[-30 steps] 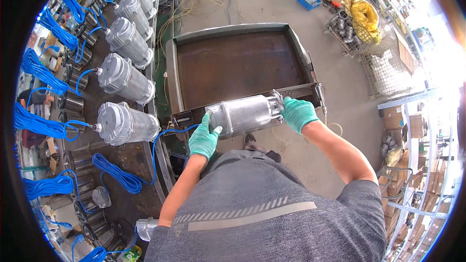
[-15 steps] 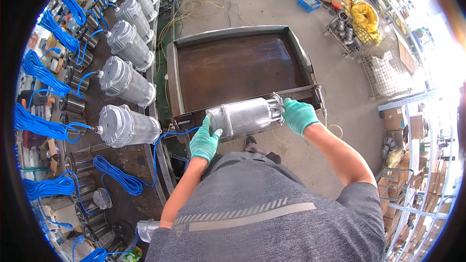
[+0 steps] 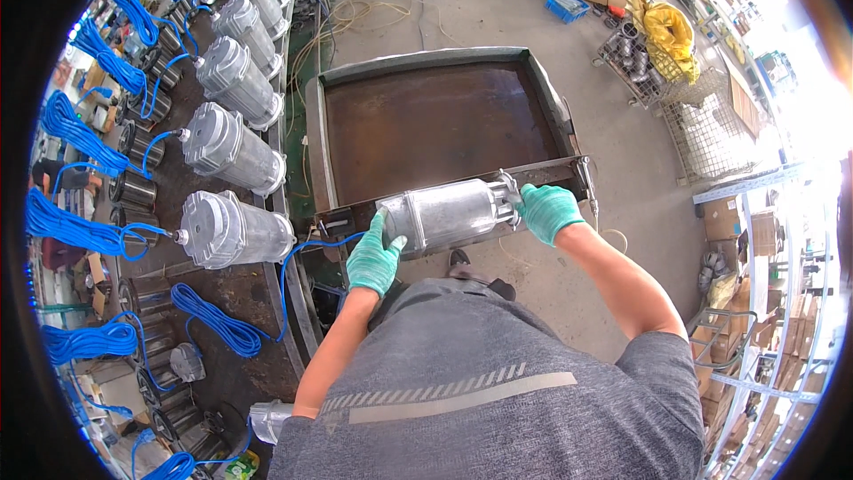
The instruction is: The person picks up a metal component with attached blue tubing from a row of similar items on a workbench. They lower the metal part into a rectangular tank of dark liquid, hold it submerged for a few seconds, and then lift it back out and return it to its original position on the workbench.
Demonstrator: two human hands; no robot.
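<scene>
A silver submersible pump (image 3: 449,213) with a smooth cylindrical body lies on its side along the near edge of a water-filled metal tank (image 3: 422,52). My left hand (image 3: 374,260), in a green knit glove, grips its left end, thumb on the near side. My right hand (image 3: 548,213), gloved the same way, has its fingers closed at the ribbed right end; their tips are partly hidden. A blue cable (image 3: 284,280) runs from the pump's left end to a coil (image 3: 218,320) on the bench at my left.
Several similar silver pumps (image 3: 235,229) stand in a row on the left bench (image 3: 253,289), with blue cable coils beside them. Yellow hoses (image 3: 360,11) trail over the floor beyond the tank. Wire cages (image 3: 711,129) and shelving with cartons (image 3: 755,231) stand at the right.
My right hand has shifted very slightly rightward at the pump's end. The pump, the tank and my left hand look unchanged.
</scene>
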